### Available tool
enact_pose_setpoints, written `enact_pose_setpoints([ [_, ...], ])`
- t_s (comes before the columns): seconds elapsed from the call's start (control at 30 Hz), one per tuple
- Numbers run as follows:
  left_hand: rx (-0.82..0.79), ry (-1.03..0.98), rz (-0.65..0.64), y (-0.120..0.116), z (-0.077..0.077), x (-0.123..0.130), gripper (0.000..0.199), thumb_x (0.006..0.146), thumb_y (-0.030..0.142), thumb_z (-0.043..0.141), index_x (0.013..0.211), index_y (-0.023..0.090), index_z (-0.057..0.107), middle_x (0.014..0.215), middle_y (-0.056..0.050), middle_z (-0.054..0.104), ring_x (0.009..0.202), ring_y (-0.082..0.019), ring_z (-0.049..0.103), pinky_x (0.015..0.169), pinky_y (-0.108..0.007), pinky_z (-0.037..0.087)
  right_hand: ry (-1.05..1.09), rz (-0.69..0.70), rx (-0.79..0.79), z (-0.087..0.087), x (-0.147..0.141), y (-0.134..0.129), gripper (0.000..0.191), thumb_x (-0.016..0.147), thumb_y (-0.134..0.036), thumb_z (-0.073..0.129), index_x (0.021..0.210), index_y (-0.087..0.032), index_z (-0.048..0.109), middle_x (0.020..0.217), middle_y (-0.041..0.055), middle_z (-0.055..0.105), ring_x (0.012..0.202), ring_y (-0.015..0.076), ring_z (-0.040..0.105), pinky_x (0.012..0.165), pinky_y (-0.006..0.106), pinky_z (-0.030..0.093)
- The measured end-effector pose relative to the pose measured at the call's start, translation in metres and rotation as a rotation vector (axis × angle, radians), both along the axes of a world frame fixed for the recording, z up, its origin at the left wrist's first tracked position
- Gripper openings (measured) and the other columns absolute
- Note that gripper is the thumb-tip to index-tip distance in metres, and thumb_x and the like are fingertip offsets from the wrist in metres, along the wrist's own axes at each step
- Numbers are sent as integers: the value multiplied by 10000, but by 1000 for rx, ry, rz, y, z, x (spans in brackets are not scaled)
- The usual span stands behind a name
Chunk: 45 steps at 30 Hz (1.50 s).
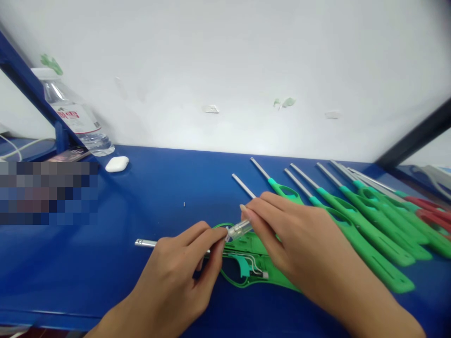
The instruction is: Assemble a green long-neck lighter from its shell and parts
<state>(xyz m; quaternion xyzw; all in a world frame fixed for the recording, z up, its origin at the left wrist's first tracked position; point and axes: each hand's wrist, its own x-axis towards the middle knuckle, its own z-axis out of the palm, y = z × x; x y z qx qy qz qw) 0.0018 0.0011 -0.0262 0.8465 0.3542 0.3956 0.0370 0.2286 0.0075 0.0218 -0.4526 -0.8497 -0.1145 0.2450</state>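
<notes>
My right hand (285, 225) grips a clear plastic fuel tank (240, 229) of a gas lighter, tilted above the bench. The fingers of my left hand (186, 258) pinch together at the tank's nozzle end; the small parts there are partly hidden by the fingertips. Beneath both hands lies an opened green lighter casing (253, 241), with a teal trigger (243, 266) and thin white wires (254, 263) showing inside. Its silver metal barrel (145, 243) sticks out to the left, passing under my left hand.
Several assembled green long-neck lighters (366, 234) lie side by side at the right, with red ones (428, 209) beyond. A tiny screw (184, 204) rests on the blue bench (158, 188). At the back left are a water bottle (75, 115) and a white case (117, 164).
</notes>
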Motion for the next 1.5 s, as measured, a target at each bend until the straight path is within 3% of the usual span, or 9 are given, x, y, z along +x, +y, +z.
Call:
enact_pose_setpoints([
  [0.17, 8, -5, 4, 0, 1, 0, 207, 1143, 121, 549, 1229, 244, 693, 888, 46, 743, 519, -93, 625, 516, -265, 460, -2, -4, -19, 0, -1, -1, 388, 1230, -300, 436, 918, -244, 661, 790, -4, 665, 691, 224, 726, 553, 363, 359],
  [0.33, -21, -6, -13, 0, 1, 0, 218, 1135, 116, 560, 1229, 244, 709, 901, 38, 743, 640, -116, 731, 552, -262, 488, 4, 30, -53, -2, -2, 0, 402, 1235, -302, 421, 885, -260, 613, 750, -27, 659, 604, 201, 687, 537, 370, 334],
  [0.53, -38, -14, -21, 1, 0, -1, 246, 1129, 104, 561, 1254, 245, 719, 897, 52, 725, 651, -105, 730, 571, -258, 498, -38, 38, -122, -7, 3, 2, 419, 1260, -353, 374, 974, -245, 660, 847, -6, 749, 746, 198, 792, 568, 355, 369],
  [0.7, -45, -6, -16, 2, 0, -1, 240, 1133, 108, 558, 1245, 246, 720, 895, 55, 726, 650, -110, 731, 593, -264, 513, 24, 9, -221, -6, 1, -2, 373, 1223, -333, 481, 902, -262, 658, 780, -24, 713, 666, 220, 751, 597, 369, 389],
  [0.9, -26, -9, -6, 2, 0, 1, 245, 1125, 97, 552, 1225, 245, 719, 922, 41, 756, 676, -122, 757, 576, -271, 505, 58, -17, -284, -8, 4, -1, 364, 1209, -355, 503, 919, -258, 701, 839, -4, 773, 748, 237, 780, 655, 365, 428],
  [1.17, -29, -23, -1, 2, -2, 0, 238, 1121, 101, 559, 1225, 236, 726, 892, 51, 716, 615, -112, 692, 586, -270, 517, 195, 84, -516, 1, 5, -9, 101, 1120, -287, 707, 1049, -332, 763, 937, -89, 812, 777, 165, 766, 714, 328, 475],
  [1.37, -31, -42, 14, 2, -4, 1, 240, 1127, 108, 573, 1262, 243, 719, 902, 60, 696, 602, -96, 673, 569, -254, 512, 103, -25, -394, -7, 12, -4, 97, 1033, -273, 788, 956, -311, 741, 804, -80, 776, 619, 195, 719, 586, 336, 405],
  [1.5, -24, -74, 4, 1, -3, -1, 241, 1148, 117, 566, 1287, 240, 720, 1032, 27, 754, 750, -94, 758, 666, -207, 572, 1, -92, -355, -13, 17, 0, 137, 930, -284, 889, 919, -304, 755, 763, -62, 800, 562, 244, 732, 525, 337, 360],
])
